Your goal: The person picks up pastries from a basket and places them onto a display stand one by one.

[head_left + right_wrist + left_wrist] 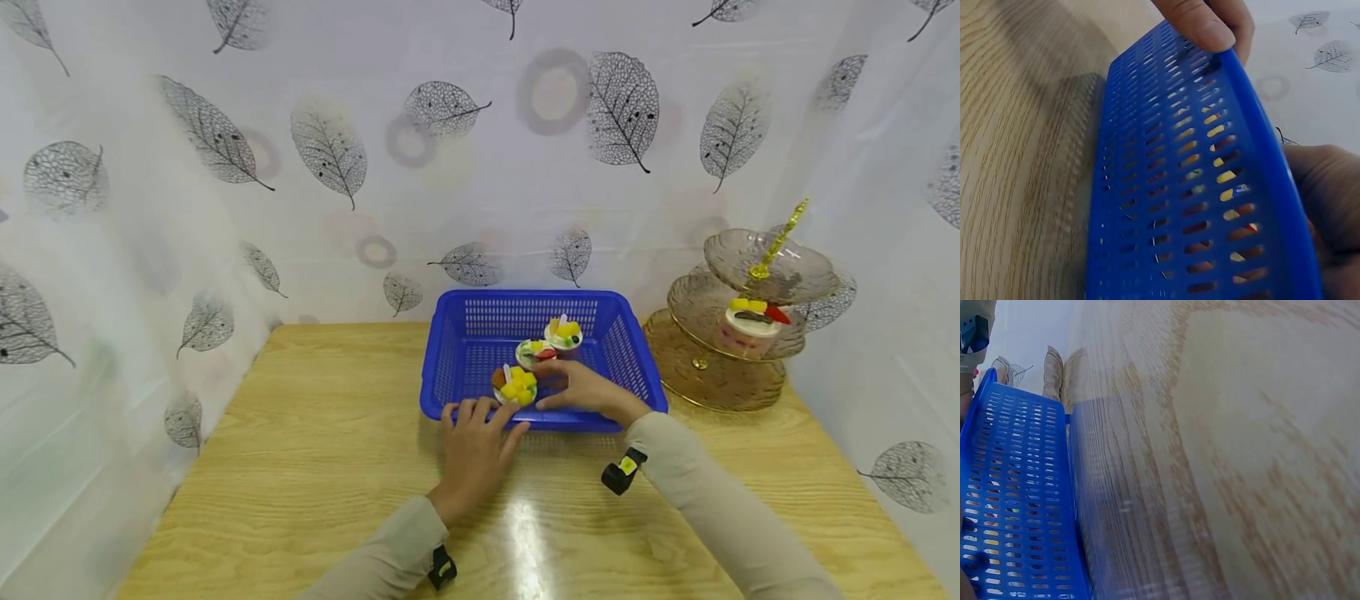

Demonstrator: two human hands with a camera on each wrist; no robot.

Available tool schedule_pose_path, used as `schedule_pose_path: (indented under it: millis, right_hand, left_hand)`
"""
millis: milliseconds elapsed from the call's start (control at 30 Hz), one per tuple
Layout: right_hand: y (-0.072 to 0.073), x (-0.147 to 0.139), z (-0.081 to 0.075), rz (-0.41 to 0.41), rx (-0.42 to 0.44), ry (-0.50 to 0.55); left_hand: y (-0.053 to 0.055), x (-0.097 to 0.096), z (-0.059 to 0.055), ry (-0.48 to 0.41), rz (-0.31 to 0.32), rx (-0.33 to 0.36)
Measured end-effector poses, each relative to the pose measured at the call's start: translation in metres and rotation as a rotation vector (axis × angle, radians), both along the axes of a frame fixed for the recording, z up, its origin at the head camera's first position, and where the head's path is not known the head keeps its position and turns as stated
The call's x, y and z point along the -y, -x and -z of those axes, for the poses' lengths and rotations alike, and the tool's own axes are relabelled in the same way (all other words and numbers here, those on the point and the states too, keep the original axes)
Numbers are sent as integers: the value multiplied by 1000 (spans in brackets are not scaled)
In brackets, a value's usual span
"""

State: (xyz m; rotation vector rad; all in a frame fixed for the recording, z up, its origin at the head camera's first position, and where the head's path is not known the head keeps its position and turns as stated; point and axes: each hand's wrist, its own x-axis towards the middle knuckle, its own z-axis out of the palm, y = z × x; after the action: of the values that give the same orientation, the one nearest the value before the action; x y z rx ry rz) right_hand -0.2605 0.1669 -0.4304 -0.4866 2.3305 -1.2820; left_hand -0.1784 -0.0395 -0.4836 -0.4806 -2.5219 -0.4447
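Note:
A blue plastic basket (633,358) stands on the table and holds three dessert cups. The nearest cup (517,385) is topped with yellow cubes, the middle cup (531,352) has something red on top, and the farthest cup (564,333) has yellow pieces. My left hand (474,446) grips the basket's front rim; in the right wrist view its thumb (1210,31) lies against that rim. Over the basket, my right hand (581,390) reaches in with thumb and fingers spread beside the near and middle cups. Whether its fingertips touch a cup cannot be made out.
On the right stands a tiered glass stand (738,392) with gold edges and a gold handle (780,237). Another dessert cup (746,329) sits on its middle tier. A leaf-patterned curtain (480,183) hangs behind the wooden table (315,467).

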Motion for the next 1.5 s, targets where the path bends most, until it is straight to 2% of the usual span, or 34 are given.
schedule_pose_path:
  millis: [167,400,700,1067,1367,1500]
  right_hand:
    - [2,9,4,-24,-35,-26]
    - [5,20,6,-78,-140,-105]
    - [9,29,8,-118,-271,-194]
    - [7,33,6,-90,-277,-258]
    - [6,24,-2,-4,-224,-224]
    - [3,17,-12,43,-196,-155]
  left_hand:
    - [0,-1,2,2,1,-9]
    - [2,0,3,-13,14,-37]
    - [2,1,2,5,7,-30]
    - [1,1,2,2,12,-33]
    - [2,2,3,-2,18,-41]
    - [2,3,3,-11,20,-44]
